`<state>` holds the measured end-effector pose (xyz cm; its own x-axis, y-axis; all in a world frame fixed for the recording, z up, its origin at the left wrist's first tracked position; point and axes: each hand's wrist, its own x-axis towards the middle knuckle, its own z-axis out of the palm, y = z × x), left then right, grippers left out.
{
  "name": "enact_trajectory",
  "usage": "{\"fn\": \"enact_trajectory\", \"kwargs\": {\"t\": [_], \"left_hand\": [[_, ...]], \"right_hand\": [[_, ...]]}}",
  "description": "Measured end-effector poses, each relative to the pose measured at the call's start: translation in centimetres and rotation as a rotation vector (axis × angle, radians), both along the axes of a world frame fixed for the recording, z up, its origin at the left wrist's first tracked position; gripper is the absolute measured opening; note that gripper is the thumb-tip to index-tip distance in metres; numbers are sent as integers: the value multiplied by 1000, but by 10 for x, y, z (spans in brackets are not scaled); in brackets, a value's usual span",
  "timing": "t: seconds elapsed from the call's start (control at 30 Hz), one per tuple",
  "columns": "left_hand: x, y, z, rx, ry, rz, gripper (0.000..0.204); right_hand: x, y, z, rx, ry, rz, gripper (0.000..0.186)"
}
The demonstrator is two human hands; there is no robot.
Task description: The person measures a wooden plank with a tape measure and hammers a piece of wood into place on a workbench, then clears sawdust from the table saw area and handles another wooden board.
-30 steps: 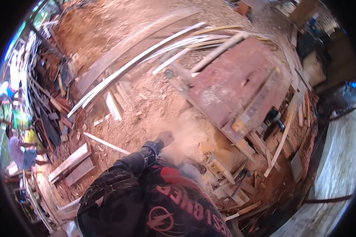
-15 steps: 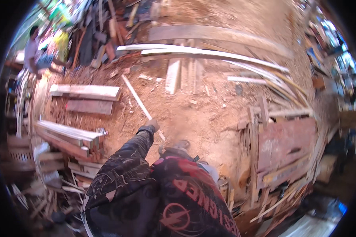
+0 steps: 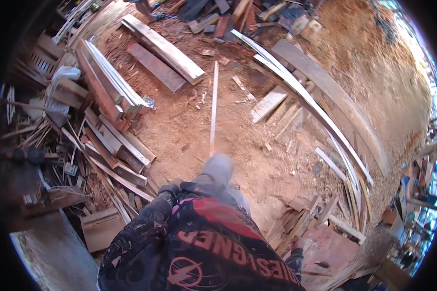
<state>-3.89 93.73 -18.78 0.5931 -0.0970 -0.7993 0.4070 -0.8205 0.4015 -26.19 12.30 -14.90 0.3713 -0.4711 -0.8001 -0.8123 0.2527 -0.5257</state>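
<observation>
A thin pale wooden strip (image 3: 214, 106) lies on the sawdust-covered ground ahead of me, its near end beside my raised grey leg. My left arm is bent close to my body, and my left hand (image 3: 171, 188) is a dark shape at my waist. Its fingers do not show, and the strip is apart from it. Low on the right, my right hand (image 3: 297, 243) shows partly past my shirt, near a reddish board (image 3: 325, 247). I cannot make out its fingers or whether it touches the board.
Stacked planks (image 3: 107, 80) and two thick beams (image 3: 165, 53) lie to the left. Long curved-looking boards (image 3: 335, 92) stretch along the right. Short offcuts (image 3: 269, 104) lie between. Scrap wood (image 3: 116, 145) is heaped at near left, beside a grey sheet (image 3: 53, 252).
My left hand has let go of the strip and drawn back to my waist. The view has swung round to the left, and my right hand has come partly into sight.
</observation>
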Motion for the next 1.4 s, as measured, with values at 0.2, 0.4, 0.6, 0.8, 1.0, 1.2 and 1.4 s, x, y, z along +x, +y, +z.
{"fn": "enact_trajectory", "kwargs": {"t": [0.2,0.4,0.6,0.8,1.0,1.2,1.4], "left_hand": [[-36,97,-26,146,-37,139,37],[121,157,-44,84,-272,944,27],[284,273,-41,41,-199,301,28],[301,304,-72,174,-467,-129,53],[344,373,-58,78,-102,184,38],[356,408,-63,143,-155,461,30],[319,405,-83,36,-297,478,23]], "right_hand": [[276,188,65,206,-130,111,23],[416,367,17,440,-6,210,26],[557,605,-113,555,201,386,25],[729,893,-317,449,136,897,29],[857,1123,-500,186,-196,768,43],[881,1187,-571,588,-82,165,32],[886,1160,-482,825,94,317,23]]}}
